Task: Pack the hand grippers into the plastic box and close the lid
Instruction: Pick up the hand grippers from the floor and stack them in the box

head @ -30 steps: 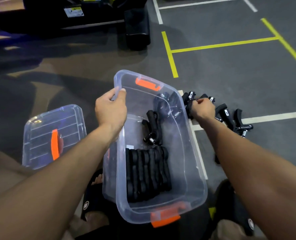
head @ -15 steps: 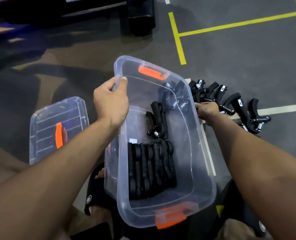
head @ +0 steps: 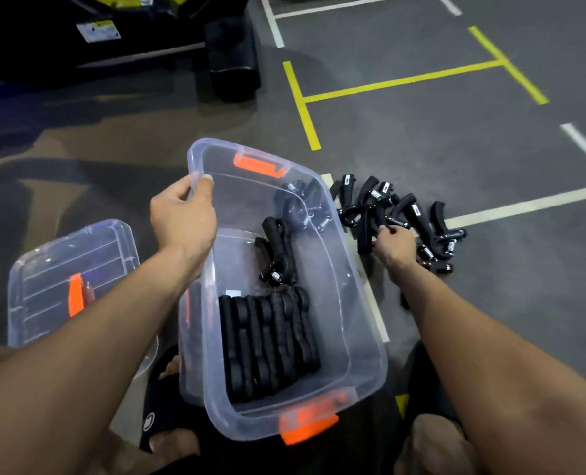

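Observation:
A clear plastic box (head: 353, 323) with orange latches sits tilted between my legs. A packed row of black hand grippers (head: 267, 344) fills its near end, and one loose gripper (head: 277, 252) lies behind the row. My left hand (head: 181, 217) clamps the box's far left rim. To the right of the box, several black hand grippers (head: 418, 214) lie in a pile on the floor. My right hand (head: 394, 245) is on the near side of that pile, fingers pinched on the handle of one gripper (head: 367, 231). The clear lid (head: 44, 279) lies flat on the floor at the left.
The grey floor carries yellow tape lines (head: 305, 108) and white lines (head: 531, 204). Black equipment with a padded post (head: 233, 53) stands at the back. My feet in black sandals (head: 161, 406) rest under the box's near end.
My right hand drew back toward the box edge, then reached out again onto the floor pile and pinched a gripper handle. My left hand kept its hold on the box rim.

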